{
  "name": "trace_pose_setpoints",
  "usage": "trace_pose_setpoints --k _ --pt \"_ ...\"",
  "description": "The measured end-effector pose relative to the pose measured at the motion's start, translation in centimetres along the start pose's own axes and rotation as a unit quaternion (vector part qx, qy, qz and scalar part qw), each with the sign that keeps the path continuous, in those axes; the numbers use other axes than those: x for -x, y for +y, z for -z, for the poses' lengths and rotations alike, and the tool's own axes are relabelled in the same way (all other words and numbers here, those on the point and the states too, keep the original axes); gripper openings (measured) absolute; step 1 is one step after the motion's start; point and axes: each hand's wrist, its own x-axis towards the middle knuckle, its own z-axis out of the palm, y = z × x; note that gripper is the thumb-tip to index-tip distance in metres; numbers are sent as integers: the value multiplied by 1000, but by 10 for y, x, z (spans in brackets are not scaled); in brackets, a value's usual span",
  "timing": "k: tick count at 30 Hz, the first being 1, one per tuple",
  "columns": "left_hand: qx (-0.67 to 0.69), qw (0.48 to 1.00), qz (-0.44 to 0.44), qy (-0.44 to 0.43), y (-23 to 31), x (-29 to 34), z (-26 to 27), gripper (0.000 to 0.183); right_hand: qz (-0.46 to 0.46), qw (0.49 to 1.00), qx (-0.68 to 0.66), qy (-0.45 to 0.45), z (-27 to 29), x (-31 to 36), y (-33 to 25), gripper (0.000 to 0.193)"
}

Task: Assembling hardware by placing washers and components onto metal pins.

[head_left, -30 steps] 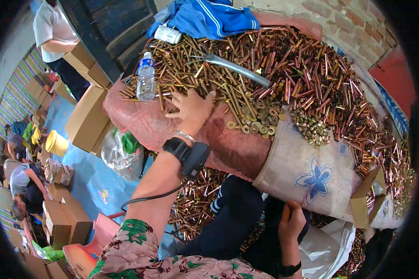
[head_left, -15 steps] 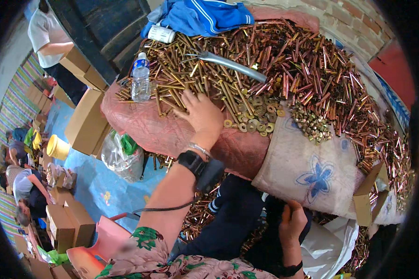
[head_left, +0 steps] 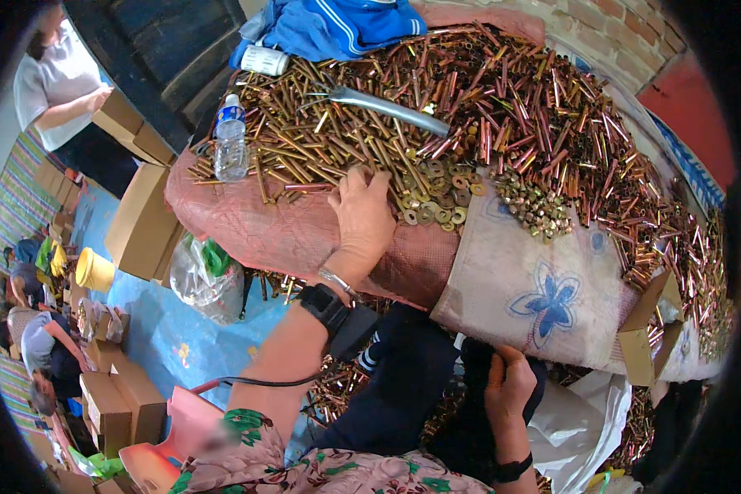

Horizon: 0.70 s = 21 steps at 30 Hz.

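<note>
My left hand (head_left: pixel 362 216) reaches over the pink woven sack (head_left: pixel 255 218) at the near edge of a big heap of brassy bolts (head_left: pixel 325 136). Its fingers bend down, apart, touching the bolts; no bolt shows lifted in them. Just right of the fingertips lie flat washers (head_left: pixel 440 193), then a small pile of nuts (head_left: pixel 535 206). My right hand (head_left: pixel 510 387) is closed low over my lap, below the edge of a pale cloth with a blue flower (head_left: pixel 543 305). Whatever it may hold is hidden by its fingers.
A plastic bottle (head_left: pixel 231 144), a white cylindrical container (head_left: pixel 265 60), a grey tube-like tool (head_left: pixel 391 111) and blue clothing (head_left: pixel 329 29) rest on the heap. A small open carton (head_left: pixel 646 333) stands at right. Boxes (head_left: pixel 144 218) and other people are at left.
My left hand has moved right along the heap's edge towards the washers, its fingers now more bent. The right hand stays closed in nearly the same place. The view has shifted slightly.
</note>
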Motion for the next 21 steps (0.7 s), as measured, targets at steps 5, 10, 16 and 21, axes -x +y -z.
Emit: trace_pose_setpoints --k 5,10,16,21 --pt "-37 992 -116 -38 -3 -11 8 25 -33 999 -25 -7 4 0 0 10" --pt "-92 966 -219 -101 -11 -24 20 24 -36 999 -38 -17 3 -4 -5 10" --pt "-61 967 -241 -51 -19 -21 21 15 -94 991 -88 -43 11 -8 -2 11" --pt "99 990 -91 -44 -18 -7 15 11 25 995 -89 -37 2 -50 -7 13"
